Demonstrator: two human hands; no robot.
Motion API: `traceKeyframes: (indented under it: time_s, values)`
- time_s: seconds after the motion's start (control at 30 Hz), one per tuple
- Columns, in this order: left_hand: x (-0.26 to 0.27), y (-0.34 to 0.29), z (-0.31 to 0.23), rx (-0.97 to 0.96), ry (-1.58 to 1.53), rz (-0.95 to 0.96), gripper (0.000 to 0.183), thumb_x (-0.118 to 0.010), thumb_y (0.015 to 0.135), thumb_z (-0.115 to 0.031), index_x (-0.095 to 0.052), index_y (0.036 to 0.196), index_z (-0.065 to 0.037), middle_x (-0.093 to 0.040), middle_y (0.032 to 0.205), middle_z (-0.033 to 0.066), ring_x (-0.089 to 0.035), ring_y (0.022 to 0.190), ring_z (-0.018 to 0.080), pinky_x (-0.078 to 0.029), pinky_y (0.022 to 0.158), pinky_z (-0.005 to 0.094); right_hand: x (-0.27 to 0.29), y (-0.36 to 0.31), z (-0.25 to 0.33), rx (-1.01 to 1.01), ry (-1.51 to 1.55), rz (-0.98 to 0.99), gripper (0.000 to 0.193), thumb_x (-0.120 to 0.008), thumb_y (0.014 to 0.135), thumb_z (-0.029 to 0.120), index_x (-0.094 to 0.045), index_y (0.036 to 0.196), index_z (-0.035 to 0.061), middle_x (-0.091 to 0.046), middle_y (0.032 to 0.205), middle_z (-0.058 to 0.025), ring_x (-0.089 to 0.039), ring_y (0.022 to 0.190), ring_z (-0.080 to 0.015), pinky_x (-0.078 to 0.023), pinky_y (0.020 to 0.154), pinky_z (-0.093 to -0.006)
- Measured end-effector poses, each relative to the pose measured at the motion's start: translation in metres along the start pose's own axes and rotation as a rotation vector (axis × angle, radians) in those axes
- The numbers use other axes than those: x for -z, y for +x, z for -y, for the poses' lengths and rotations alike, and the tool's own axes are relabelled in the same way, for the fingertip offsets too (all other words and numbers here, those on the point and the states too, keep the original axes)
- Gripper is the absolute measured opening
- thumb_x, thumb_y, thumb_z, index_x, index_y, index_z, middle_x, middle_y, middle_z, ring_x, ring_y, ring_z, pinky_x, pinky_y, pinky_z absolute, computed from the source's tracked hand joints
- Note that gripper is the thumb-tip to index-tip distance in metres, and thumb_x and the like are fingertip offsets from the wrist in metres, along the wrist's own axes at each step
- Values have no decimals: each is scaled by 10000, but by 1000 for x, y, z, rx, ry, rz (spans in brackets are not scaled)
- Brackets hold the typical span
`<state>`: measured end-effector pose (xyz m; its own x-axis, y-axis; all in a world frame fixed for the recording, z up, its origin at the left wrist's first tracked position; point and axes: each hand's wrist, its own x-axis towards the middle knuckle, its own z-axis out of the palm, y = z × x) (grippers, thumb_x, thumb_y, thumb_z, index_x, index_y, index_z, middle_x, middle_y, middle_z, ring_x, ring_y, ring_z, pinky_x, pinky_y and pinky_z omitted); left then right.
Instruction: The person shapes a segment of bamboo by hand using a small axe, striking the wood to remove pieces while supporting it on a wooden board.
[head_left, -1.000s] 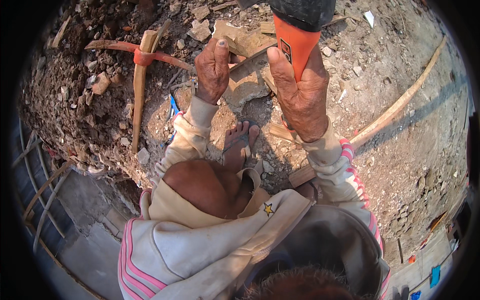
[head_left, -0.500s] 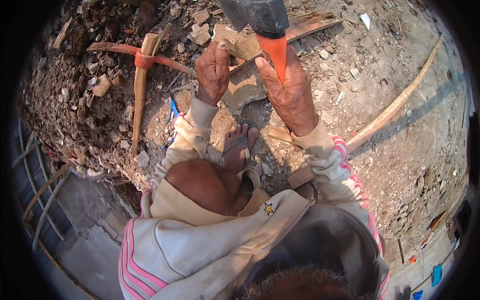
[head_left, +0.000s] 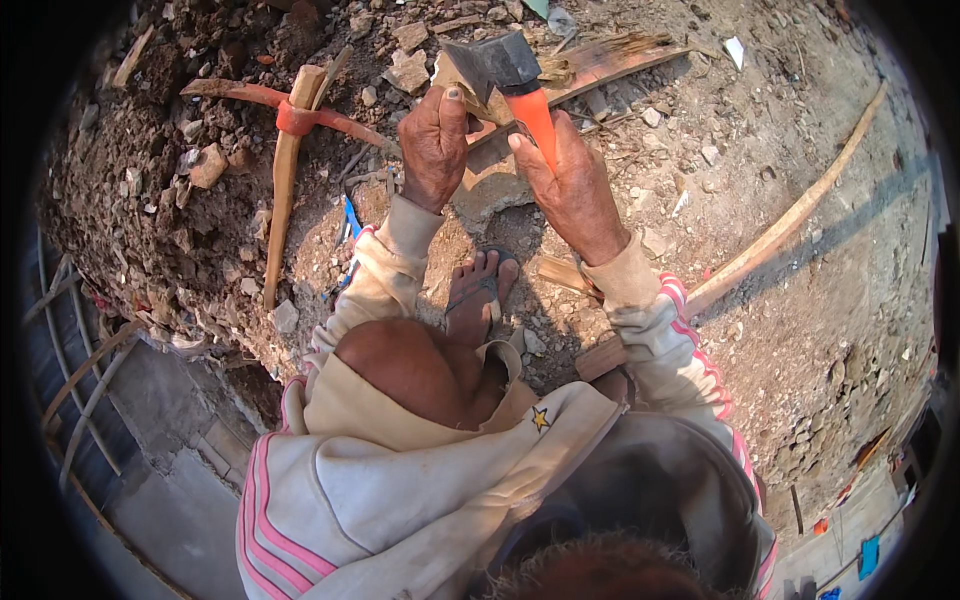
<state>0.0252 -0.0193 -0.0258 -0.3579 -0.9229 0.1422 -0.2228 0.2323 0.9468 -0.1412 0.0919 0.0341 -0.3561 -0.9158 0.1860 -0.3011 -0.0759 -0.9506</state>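
My right hand (head_left: 578, 190) is wrapped round the orange handle of a hatchet (head_left: 512, 62). Its dark grey head hangs in front of my left hand, blade turned toward the left. My left hand (head_left: 434, 145) is closed, thumb up, on a small piece of wood (head_left: 449, 76) that the hatchet blade partly hides. The blade is at or very near this wood; contact cannot be told. Beyond the hands lies a broken, splintered plank (head_left: 625, 68). A pickaxe (head_left: 296, 120) with a red head and wooden handle rests on the rubble left of my left hand.
A long wooden pole (head_left: 780, 243) slants over the dirt at right. Near my sandalled foot (head_left: 473, 300) lies a short wood piece (head_left: 565, 273). Loose stones and soil (head_left: 180, 230) heap up at left. Thin poles (head_left: 95, 390) stand past the lower left edge.
The hatchet head has come down and left, nearer my left hand, with the handle tilted further. My left hand has shifted slightly right.
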Motion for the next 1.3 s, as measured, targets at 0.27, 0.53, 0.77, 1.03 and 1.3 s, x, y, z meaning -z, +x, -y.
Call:
traceKeyframes:
  time_s: [0.27,0.53,0.77,1.03,1.3]
  values:
    - [-1,-8,4,-43,1,-94,428,-474,1125,-317,-621,892,10,-623,678,60,-599,629,107,-495,582,320,10,6,17,-65,-30,111,325,-628,1053,305,-545,1138,2,-650,744,-212,-709,722,-432,-527,607,-464]
    - [-7,1,-7,-55,-42,-67,429,-482,1122,-321,-630,912,23,-613,667,65,-670,663,134,-554,615,324,-5,-10,-39,-150,-169,156,339,-617,1056,326,-525,1100,2,-628,710,-205,-684,650,-411,-503,558,-468]
    - [-8,-3,-6,-10,-12,-47,460,-445,1133,-359,-661,1002,25,-683,800,59,-669,725,123,-573,683,294,8,14,21,89,-8,-34,285,-651,1045,263,-553,1145,15,-636,750,-180,-692,673,-399,-509,578,-446]
    - [-19,18,-16,-27,23,-44,443,-487,1122,-344,-671,952,22,-695,765,72,-710,711,142,-565,638,302,-3,-12,-43,-143,-254,124,353,-639,1039,341,-527,1055,7,-604,677,-203,-693,700,-426,-502,567,-484]
    - [-14,-3,16,74,86,-3,417,-533,1107,-310,-597,834,-1,-656,719,49,-710,706,160,-568,637,316,16,2,-25,-223,54,100,364,-587,1079,371,-528,1054,13,-583,696,-158,-631,594,-307,-472,547,-438]
